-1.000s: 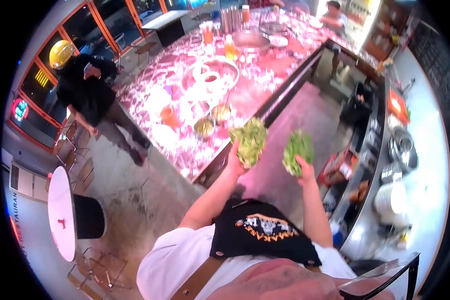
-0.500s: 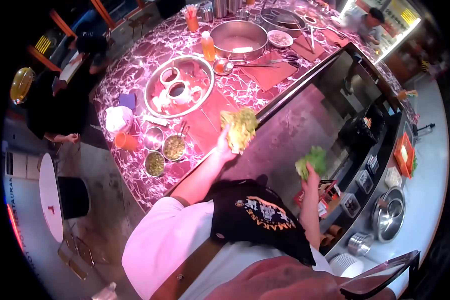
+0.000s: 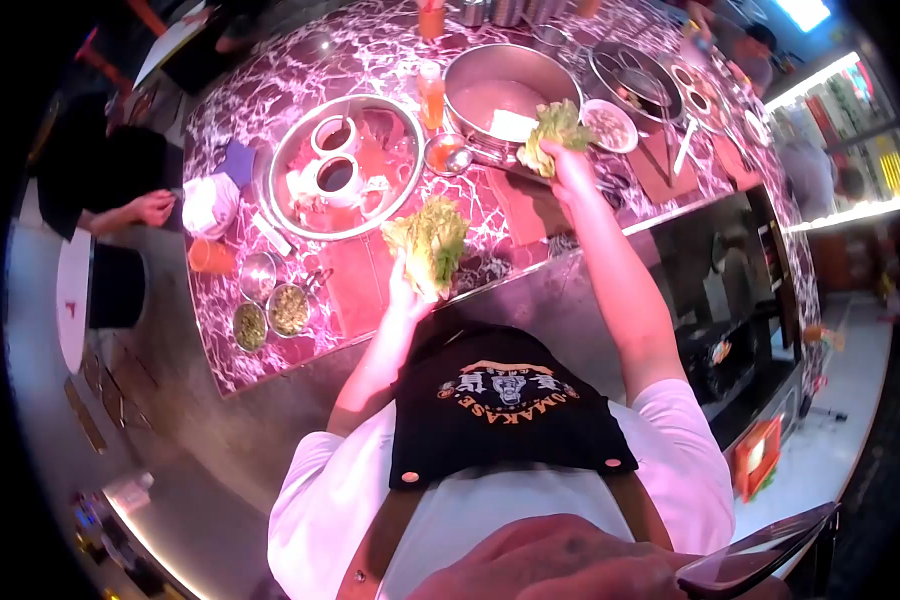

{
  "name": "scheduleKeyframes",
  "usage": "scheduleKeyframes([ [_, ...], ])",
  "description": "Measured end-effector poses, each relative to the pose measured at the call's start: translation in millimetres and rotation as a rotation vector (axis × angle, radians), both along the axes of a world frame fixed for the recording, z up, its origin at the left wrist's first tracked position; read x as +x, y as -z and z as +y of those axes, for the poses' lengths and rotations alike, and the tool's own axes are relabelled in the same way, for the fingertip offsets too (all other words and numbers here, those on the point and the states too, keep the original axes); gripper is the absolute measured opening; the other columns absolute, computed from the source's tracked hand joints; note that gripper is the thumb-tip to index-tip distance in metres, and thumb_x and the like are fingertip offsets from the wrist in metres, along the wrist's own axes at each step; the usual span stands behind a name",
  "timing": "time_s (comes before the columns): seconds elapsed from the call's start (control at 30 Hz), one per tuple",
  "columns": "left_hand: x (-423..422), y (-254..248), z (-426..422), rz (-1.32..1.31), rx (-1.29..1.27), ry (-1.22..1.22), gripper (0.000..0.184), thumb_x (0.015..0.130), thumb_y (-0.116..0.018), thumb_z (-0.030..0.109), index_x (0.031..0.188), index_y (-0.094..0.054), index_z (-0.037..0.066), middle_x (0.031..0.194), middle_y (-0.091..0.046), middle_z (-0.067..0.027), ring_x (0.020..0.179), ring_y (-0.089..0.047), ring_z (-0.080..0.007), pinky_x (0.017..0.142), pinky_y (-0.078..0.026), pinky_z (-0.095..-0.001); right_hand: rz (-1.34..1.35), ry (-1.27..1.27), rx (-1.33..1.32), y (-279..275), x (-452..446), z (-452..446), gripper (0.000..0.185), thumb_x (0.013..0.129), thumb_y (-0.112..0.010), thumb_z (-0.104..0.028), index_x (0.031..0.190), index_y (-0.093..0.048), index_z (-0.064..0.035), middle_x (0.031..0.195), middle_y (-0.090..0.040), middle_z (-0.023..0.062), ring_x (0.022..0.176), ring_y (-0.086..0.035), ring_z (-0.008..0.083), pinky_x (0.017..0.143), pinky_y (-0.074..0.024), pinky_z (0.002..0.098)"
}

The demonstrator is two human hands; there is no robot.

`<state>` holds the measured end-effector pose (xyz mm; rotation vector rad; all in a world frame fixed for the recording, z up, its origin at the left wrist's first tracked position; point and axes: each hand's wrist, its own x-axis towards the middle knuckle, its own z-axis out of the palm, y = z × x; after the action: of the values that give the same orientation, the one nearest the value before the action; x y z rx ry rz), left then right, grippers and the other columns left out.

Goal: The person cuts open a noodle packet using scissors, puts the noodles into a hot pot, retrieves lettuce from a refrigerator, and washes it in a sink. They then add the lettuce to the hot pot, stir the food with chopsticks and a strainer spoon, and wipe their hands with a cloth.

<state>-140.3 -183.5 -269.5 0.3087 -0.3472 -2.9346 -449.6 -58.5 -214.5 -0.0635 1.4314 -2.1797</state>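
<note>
Lettuce is filling the left grip mid-frame, another bunch the right grip near the upper-centre steel pot, neither yet released.

On the black apron one word can be read with good certainty: "OMAKASE", in orange capital letters that follow the lower curve of a round printed emblem. To the left and right of the figure in its middle stand white characters, which look like Chinese ones, but I cannot read them exactly. Small lettering is also at the top of this emblem, too unclear to make out. At the far right, a glowing yellow sign is too blurred to read.
</note>
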Motion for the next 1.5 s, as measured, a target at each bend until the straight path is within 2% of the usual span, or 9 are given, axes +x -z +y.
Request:
scheduleKeyframes([
  [0.2,-44,11,20,-0.036,0.024,-0.188,0.070,0.090,-0.037,0.059,0.140,-0.034,0.009,0.133,-0.046,-0.0188,0.112,-0.053,-0.0370,0.080,-0.053,-0.0468,-0.156,-0.254,0.256,13,-113,-96,0.048,0.090,-0.060,-0.033,0.120,-0.050,0.0027,0.106,-0.063,0.0147,0.086,-0.065,0.0249,0.073,-0.0554,0.0370],
  [0.27,-59,4,29,-0.005,0.032,-0.241,0.074,0.088,-0.040,0.062,0.141,-0.032,0.011,0.137,-0.042,-0.0187,0.117,-0.049,-0.0394,0.081,-0.052,-0.0476,-0.184,-0.204,0.484,42,-129,-114,0.042,0.091,-0.058,-0.029,0.119,-0.051,0.0003,0.096,-0.065,0.0127,0.079,-0.064,0.0216,0.066,-0.0540,0.0322],
  [0.47,-102,-36,88,0.096,0.072,-0.374,0.083,0.081,-0.053,0.064,0.143,-0.029,0.015,0.142,-0.035,-0.0185,0.122,-0.041,-0.0470,0.081,-0.052,-0.0503,0.130,-0.640,0.130,68,-36,2,0.020,0.091,-0.057,-0.014,0.107,-0.060,-0.0016,0.088,-0.064,0.0044,0.073,-0.060,0.0111,0.059,-0.0463,0.0228],
  [0.73,-164,-33,145,0.019,0.096,-0.308,0.081,0.084,-0.043,0.067,0.143,-0.030,0.014,0.139,-0.040,-0.0202,0.117,-0.047,-0.0439,0.079,-0.051,-0.0564,-0.481,-1.053,0.087,27,-50,108,0.030,0.095,-0.052,-0.026,0.117,-0.054,-0.0056,0.103,-0.063,0.0056,0.085,-0.061,0.0120,0.074,-0.0469,0.0248],
  [0.97,-216,-47,156,-0.054,0.050,-0.199,0.075,0.086,-0.036,0.067,0.142,-0.033,0.017,0.140,-0.041,-0.0150,0.119,-0.048,-0.0392,0.092,-0.040,-0.0638,-0.245,-0.649,0.009,26,-62,118,0.036,0.089,-0.059,-0.007,0.123,-0.051,-0.0011,0.115,-0.060,0.0066,0.100,-0.059,0.0163,0.088,-0.0462,0.0297],
  [1.2,-214,-35,139,-0.075,-0.010,-0.196,0.073,0.087,-0.039,0.064,0.143,-0.032,0.018,0.143,-0.037,-0.0150,0.126,-0.040,-0.0392,0.097,-0.034,-0.0670,-0.084,-0.550,-0.047,30,-61,122,0.034,0.087,-0.061,-0.008,0.119,-0.054,0.0009,0.105,-0.062,0.0042,0.092,-0.057,0.0122,0.080,-0.0458,0.0259],
  [1.3,-196,-16,114,-0.087,-0.020,-0.173,0.072,0.088,-0.044,0.056,0.142,-0.032,0.010,0.139,-0.042,-0.0160,0.125,-0.044,-0.0355,0.103,-0.035,-0.0545,0.458,-0.626,0.508,33,-63,112,0.026,0.079,-0.068,-0.008,0.102,-0.059,0.0000,0.081,-0.059,-0.0002,0.073,-0.055,0.0090,0.067,-0.0466,0.0259],
  [1.4,-177,2,91,-0.051,-0.030,-0.062,0.067,0.091,-0.048,0.047,0.140,-0.033,0.004,0.136,-0.045,-0.0176,0.123,-0.047,-0.0338,0.104,-0.037,-0.0486,0.304,-0.672,0.320,51,-47,95,0.030,0.077,-0.068,-0.009,0.103,-0.058,0.0006,0.081,-0.061,0.0027,0.074,-0.056,0.0099,0.069,-0.0466,0.0258],
  [1.5,-171,6,74,0.033,0.043,0.046,0.065,0.091,-0.050,0.043,0.139,-0.033,0.003,0.135,-0.045,-0.0192,0.122,-0.047,-0.0340,0.103,-0.037,-0.0498,0.673,-0.734,0.717,40,-36,75,0.036,0.078,-0.065,-0.015,0.110,-0.058,-0.0004,0.090,-0.064,0.0098,0.080,-0.060,0.0139,0.073,-0.0480,0.0276],
])
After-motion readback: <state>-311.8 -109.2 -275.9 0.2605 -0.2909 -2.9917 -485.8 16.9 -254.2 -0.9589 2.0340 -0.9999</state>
